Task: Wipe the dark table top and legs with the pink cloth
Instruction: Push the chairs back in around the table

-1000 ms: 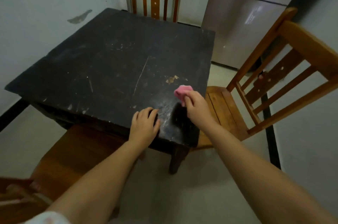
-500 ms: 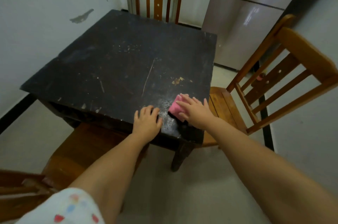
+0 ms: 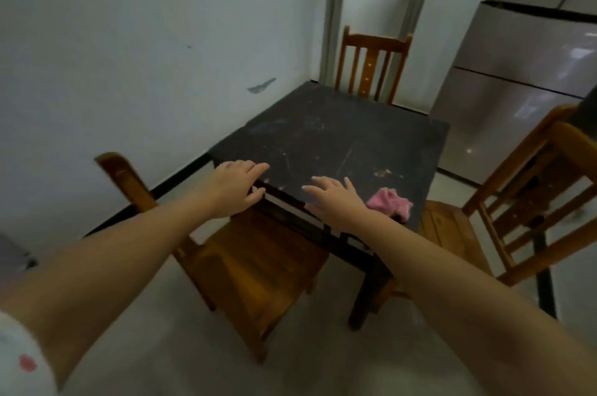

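The dark table (image 3: 339, 134) has a square, scratched top with pale specks. The pink cloth (image 3: 389, 203) lies crumpled on the top near its front right corner, with no hand on it. My right hand (image 3: 336, 202) hovers at the table's front edge just left of the cloth, fingers spread and empty. My left hand (image 3: 235, 185) rests on the front left part of the edge, fingers apart, holding nothing. One dark table leg (image 3: 365, 298) shows below the front right corner.
A wooden chair (image 3: 258, 269) is tucked under the table's front side, below my hands. A second chair (image 3: 523, 198) stands at the right, a third (image 3: 371, 66) behind the table. White wall on the left, a fridge (image 3: 523, 72) at the back right.
My right hand has let go of the pink cloth, which now lies on the table. Both hands sit at the front edge, and the view has pulled back and upward.
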`<state>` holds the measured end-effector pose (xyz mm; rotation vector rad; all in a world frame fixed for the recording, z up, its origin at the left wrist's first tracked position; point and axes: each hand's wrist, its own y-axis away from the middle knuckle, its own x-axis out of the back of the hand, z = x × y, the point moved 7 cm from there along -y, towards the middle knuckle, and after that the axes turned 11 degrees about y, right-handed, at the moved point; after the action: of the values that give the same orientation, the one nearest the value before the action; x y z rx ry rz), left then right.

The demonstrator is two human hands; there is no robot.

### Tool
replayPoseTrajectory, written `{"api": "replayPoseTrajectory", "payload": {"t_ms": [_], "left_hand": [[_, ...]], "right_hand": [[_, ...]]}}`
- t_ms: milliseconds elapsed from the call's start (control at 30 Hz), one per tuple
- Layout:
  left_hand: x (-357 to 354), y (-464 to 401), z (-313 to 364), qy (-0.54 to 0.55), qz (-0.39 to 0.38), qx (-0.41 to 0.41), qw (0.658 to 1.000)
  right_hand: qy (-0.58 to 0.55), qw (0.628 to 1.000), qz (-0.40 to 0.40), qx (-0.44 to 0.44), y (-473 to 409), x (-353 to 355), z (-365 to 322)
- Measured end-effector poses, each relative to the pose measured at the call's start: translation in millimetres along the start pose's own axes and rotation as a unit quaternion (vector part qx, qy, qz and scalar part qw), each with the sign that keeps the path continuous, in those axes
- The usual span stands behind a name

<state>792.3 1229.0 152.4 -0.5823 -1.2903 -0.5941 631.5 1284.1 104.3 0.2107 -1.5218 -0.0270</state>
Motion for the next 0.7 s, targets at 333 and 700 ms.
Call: {"api": "replayPoseTrajectory", "payload": {"t_ms": [333, 700], "left_hand": [[26.0, 86.9, -138.0, -0.012, -0.012, 0.007, 1.000], [0.9, 93.7, -194.9, -0.013, -0.087, -0.144, 0.986]], "right_hand": [[-0.053, 0.996, 0.048, 0.046, -31.5, 46.1, -192.0], [-0.110, 0.971, 0.017, -0.213, -51.7, 12.0, -269.6]]}}
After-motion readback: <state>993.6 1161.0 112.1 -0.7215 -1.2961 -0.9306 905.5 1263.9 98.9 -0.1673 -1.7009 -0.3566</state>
